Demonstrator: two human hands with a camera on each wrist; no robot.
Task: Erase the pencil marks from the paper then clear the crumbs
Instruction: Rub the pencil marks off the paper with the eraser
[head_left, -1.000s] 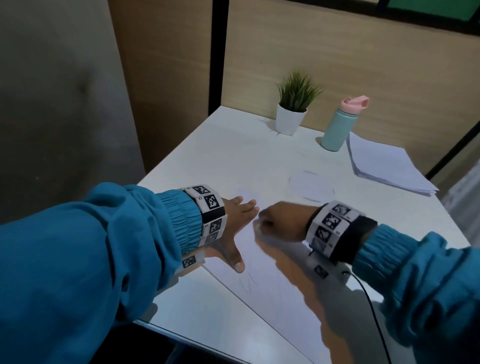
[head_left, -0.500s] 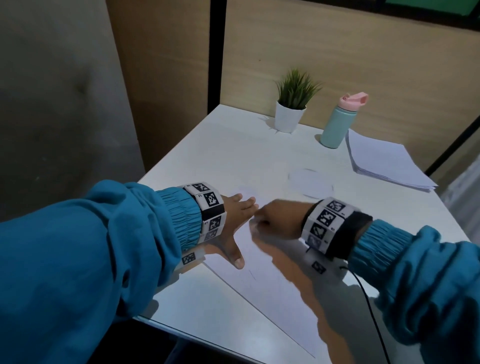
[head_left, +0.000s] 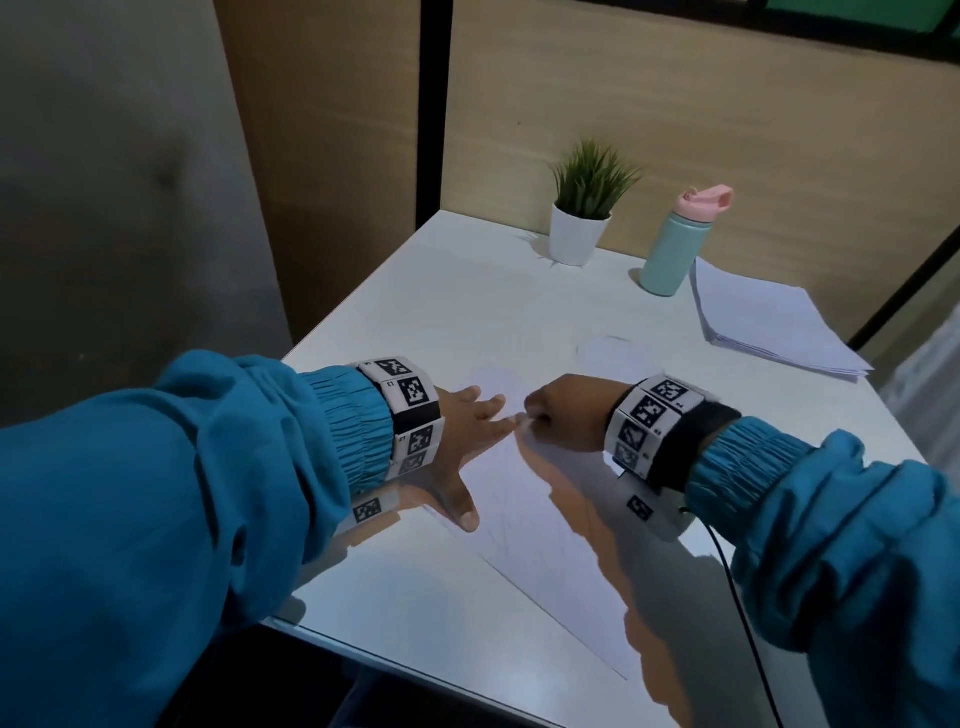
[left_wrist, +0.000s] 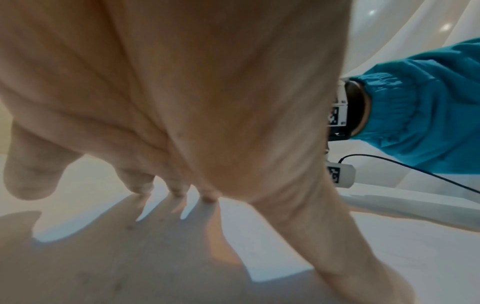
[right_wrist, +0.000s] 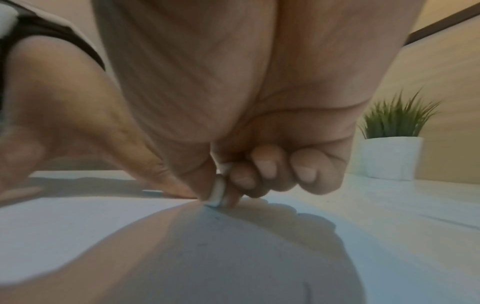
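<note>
Both hands have stayed put, right hand (head_left: 563, 415) still pinching eraser (right_wrist: 217, 192).

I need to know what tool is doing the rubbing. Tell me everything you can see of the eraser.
The eraser is a small, whitish, slim piece with rounded edges. It stands on edge, pinched between the thumb and fingers of the right hand, its lower tip on the paper. Only a sliver shows in the right wrist view; the head view hides it behind the fist.

Head view high above table (head_left: 467, 291); 2 wrist views low, close, sharing paper (left_wrist: 389, 257).
</note>
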